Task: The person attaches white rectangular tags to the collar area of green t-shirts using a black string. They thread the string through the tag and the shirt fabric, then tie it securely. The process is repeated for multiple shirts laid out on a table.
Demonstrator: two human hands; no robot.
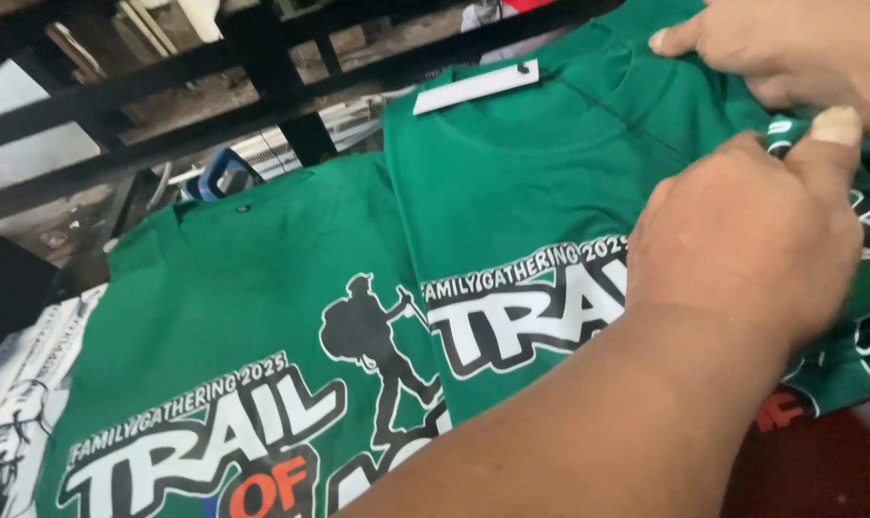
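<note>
head-cam view looking down at two bare hands working on green printed cotton t-shirts laid overlapping on a work surface.

left hand, w/ forearm crossing up from the lower middle, was closed in a pinch: thumb up, fingers curled under, gripping a fold of the upper green t-shirt near its right side. right hand, at the top right corner & partly cut off by the frame edge, was also pinching the same shirt's fabric close to the shoulder, thumb pressed flat on the cloth; rest of its fingers hidden, so how tight the grip was can't be told.

that upper shirt lay front side up, collar toward the top, overlapping a second green t-shirt spread flat to the left. both carried the same white & black chest print w/ a black hiker silhouette; the lower one also showed orange lettering. a small white rectangular paper tag sat at the upper shirt's neckline.

behind the shirts: a black metal frame of bars. at the far left edge, a white printed cloth, only partly visible.

progress, as judged: printing looked finished on both shirts, & the left one seemed already laid out. the upper shirt was mid-handling, fabric bunched at the right, not yet smoothed flat or lifted clear.
</note>
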